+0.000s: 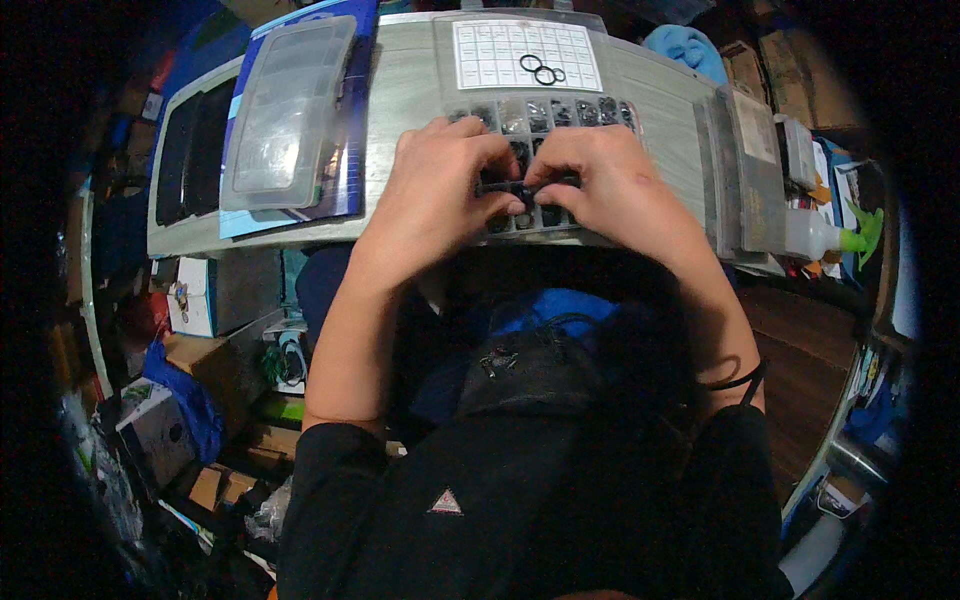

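A clear compartment box [575,100] sits on the table with its lid raised behind it. Small black parts, some of them ring-shaped, fill its compartments. Both hands are over its front part, fingertips close together. My left hand [435,185] is curled, thumb and forefinger bent toward a small dark spot between the hands. My right hand [610,185] mirrors it, thumb and forefinger drawn together there. What the fingers hold is too small and dark to make out. Several black rubber rings [545,76] lie on a white printed chart [490,50] in the lid.
On the left, an empty-looking clear organizer case [285,120] lies on a blue folder [240,205], beside a black flat device [190,150]. Clear cases [750,170] and a spray bottle with a green nozzle [855,235] stand right. A blue cloth [685,48] is behind.
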Demonstrator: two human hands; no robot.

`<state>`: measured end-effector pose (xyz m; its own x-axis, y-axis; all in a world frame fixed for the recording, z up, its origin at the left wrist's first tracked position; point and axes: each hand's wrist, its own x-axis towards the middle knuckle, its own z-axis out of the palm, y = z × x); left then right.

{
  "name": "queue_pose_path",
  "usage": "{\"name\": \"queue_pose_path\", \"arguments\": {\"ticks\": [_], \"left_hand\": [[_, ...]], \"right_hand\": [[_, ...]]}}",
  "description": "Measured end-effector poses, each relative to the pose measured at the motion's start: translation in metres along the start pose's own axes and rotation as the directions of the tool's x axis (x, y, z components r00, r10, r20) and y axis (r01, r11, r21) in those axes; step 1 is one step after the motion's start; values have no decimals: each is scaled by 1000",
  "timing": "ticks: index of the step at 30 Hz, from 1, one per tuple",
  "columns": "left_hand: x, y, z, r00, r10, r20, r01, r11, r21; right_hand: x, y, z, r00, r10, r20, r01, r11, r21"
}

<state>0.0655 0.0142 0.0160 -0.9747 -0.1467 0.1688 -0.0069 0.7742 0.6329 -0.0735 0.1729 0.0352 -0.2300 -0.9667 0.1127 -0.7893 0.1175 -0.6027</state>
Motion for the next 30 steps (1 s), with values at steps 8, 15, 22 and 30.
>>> {"name": "queue_pose_path", "arguments": {"ticks": [8,15,22,30], "left_hand": [[-1,10,0,998,57,-6,-57,996,66],[-1,29,2,994,108,-18,-99,957,272],[-2,52,7,998,46,-41,-27,920,391],[-29,69,42,955,-278,-106,296,855,425]], "right_hand": [[-6,13,-2,1000,-25,-2,25,999,-25],[-24,11,9,990,33,-136,-20,995,93],[-31,4,19,966,115,-230,-90,989,115],[-34,9,23,953,121,-277,-86,987,138]]}}
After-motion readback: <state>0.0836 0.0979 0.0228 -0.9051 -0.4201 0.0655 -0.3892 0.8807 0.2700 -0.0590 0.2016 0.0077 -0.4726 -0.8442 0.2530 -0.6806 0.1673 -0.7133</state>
